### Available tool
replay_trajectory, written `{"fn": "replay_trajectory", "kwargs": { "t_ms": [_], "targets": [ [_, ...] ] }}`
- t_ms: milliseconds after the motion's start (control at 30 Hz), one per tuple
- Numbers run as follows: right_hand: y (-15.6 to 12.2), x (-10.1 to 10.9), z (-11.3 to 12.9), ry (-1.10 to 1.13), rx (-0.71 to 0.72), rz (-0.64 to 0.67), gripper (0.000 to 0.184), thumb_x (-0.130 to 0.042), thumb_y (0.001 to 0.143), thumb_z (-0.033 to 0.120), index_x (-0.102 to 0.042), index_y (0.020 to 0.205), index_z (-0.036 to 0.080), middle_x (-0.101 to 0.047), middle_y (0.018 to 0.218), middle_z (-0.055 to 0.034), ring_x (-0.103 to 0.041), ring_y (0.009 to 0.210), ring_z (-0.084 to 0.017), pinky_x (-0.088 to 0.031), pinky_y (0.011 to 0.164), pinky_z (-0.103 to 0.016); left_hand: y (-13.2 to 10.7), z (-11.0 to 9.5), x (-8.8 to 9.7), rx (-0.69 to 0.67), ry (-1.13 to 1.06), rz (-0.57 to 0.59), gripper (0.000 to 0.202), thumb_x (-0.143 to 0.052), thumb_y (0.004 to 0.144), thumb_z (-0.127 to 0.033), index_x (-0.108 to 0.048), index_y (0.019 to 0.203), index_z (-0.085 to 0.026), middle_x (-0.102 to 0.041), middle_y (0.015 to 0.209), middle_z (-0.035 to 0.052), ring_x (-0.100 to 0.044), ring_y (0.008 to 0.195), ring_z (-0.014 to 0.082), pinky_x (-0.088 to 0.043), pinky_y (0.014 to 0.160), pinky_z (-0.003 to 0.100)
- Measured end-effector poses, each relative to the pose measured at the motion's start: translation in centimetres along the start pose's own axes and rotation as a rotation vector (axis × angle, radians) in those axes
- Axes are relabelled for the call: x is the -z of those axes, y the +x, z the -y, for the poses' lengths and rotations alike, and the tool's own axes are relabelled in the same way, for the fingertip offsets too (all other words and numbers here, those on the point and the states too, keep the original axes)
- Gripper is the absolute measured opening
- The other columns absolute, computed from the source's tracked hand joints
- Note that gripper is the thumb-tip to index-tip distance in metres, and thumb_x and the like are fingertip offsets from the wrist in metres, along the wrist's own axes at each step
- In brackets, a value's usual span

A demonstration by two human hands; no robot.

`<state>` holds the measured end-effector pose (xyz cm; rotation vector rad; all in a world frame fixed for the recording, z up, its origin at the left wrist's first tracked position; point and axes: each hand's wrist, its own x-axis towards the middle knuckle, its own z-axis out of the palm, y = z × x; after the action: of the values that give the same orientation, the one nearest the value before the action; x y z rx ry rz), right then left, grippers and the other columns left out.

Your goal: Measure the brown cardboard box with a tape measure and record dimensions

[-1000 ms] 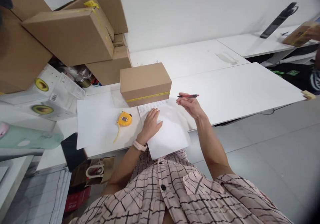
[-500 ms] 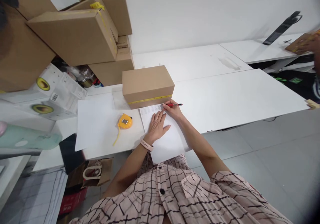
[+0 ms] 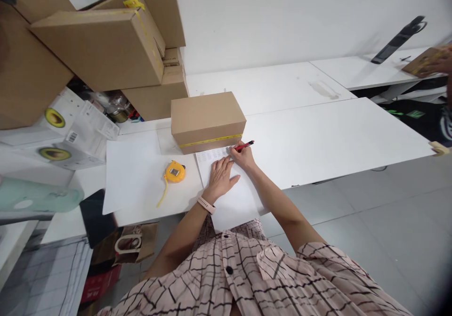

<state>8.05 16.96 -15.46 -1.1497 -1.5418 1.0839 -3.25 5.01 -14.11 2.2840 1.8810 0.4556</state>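
Note:
My right hand [image 3: 243,156] is closed around a red and black pen [image 3: 246,145], its tip down by the upper edge of a white paper sheet [image 3: 235,207]. Rows of small writing run along the top of that sheet, too small to read. Flat on the paper lies my left hand [image 3: 221,175], fingers stretched out, with a pale pink band on the wrist. Just behind the sheet stands a closed cardboard box [image 3: 208,113] with a yellow measuring-tape strip along its front. A yellow tape measure [image 3: 174,171] rests to the left, its end pulled out a little.
Blank white paper [image 3: 130,174] lies on the left of the white table [image 3: 303,137]. Large cardboard boxes [image 3: 95,47] and white avocado-print boxes [image 3: 70,132] are stacked at the left. At far right stand a dark bottle [image 3: 397,40] and another person's hand [image 3: 439,64] at a box.
The pen has tilted, its back end now pointing further up. My left hand stays flat on the paper. The view has shifted slightly.

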Motion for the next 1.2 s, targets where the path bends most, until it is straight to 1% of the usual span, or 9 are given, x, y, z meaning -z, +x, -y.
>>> {"fn": "replay_trajectory", "kwargs": {
  "t_ms": [167,333,600,800,967,1100,1200],
  "targets": [
    [0.0,-0.07,-0.25,-0.003,0.005,0.024,0.027,-0.063,0.077,0.039,-0.044,0.066,0.023,-0.045,0.059,0.0052,-0.04,0.058,-0.012,-0.033,0.056,-0.028,-0.09,0.03,-0.01,-0.007,-0.007,-0.018,0.054,-0.058,0.096,-0.046,-0.051,0.14,-0.015,-0.046,0.157,0.0158,-0.039,0.146,0.0324,-0.03,0.118,0.051],
    [0.01,-0.13,-0.37,-0.017,0.008,0.02,0.028,-0.062,0.077,0.041,-0.043,0.066,0.024,-0.044,0.059,0.0053,-0.04,0.058,-0.012,-0.033,0.057,-0.028,-0.11,0.1,-0.13,-0.011,-0.013,-0.025,0.054,-0.059,0.096,-0.046,-0.051,0.14,-0.015,-0.046,0.157,0.0163,-0.039,0.146,0.0323,-0.03,0.118,0.051],
    [-0.11,-0.03,-0.1,-0.014,0.006,0.007,0.027,-0.061,0.077,0.04,-0.042,0.066,0.024,-0.044,0.059,0.0053,-0.04,0.059,-0.012,-0.033,0.057,-0.028,-0.15,0.23,-0.25,-0.011,-0.006,-0.011,0.055,-0.056,0.097,-0.047,-0.05,0.141,-0.015,-0.045,0.158,0.0163,-0.037,0.147,0.0321,-0.029,0.119,0.051],
    [-0.18,0.08,0.17,0.012,-0.011,-0.001,0.027,-0.061,0.076,0.037,-0.04,0.065,0.024,-0.042,0.059,0.0056,-0.037,0.057,-0.011,-0.031,0.056,-0.028,-0.11,0.13,-0.11,-0.003,-0.012,-0.001,0.055,-0.055,0.097,-0.047,-0.049,0.143,-0.017,-0.044,0.159,0.0155,-0.037,0.148,0.032,-0.029,0.119,0.052],
    [-0.14,0.05,0.16,-0.011,-0.008,-0.006,0.026,-0.06,0.076,0.037,-0.041,0.065,0.024,-0.042,0.058,0.0053,-0.039,0.059,-0.012,-0.032,0.056,-0.028,-0.1,0.09,-0.16,0.004,-0.01,0.004,0.055,-0.055,0.097,-0.047,-0.049,0.143,-0.018,-0.044,0.159,0.0152,-0.036,0.149,0.032,-0.029,0.119,0.052],
    [-0.13,0.03,0.1,0.004,-0.006,-0.005,0.026,-0.061,0.076,0.036,-0.041,0.065,0.024,-0.043,0.059,0.0051,-0.04,0.059,-0.012,-0.032,0.057,-0.028,-0.11,0.07,-0.14,0.003,-0.018,0.005,0.055,-0.056,0.097,-0.047,-0.049,0.142,-0.016,-0.044,0.159,0.0157,-0.036,0.149,0.0317,-0.028,0.12,0.051],
    [-0.18,0.05,0.16,0.026,-0.013,-0.011,0.025,-0.061,0.075,0.034,-0.041,0.065,0.024,-0.042,0.059,0.0058,-0.037,0.058,-0.012,-0.03,0.056,-0.028,-0.12,0.05,-0.09,0.002,-0.019,0.003,0.055,-0.056,0.097,-0.047,-0.049,0.142,-0.016,-0.044,0.159,0.0153,-0.036,0.149,0.0314,-0.028,0.12,0.051]
  ]
}}
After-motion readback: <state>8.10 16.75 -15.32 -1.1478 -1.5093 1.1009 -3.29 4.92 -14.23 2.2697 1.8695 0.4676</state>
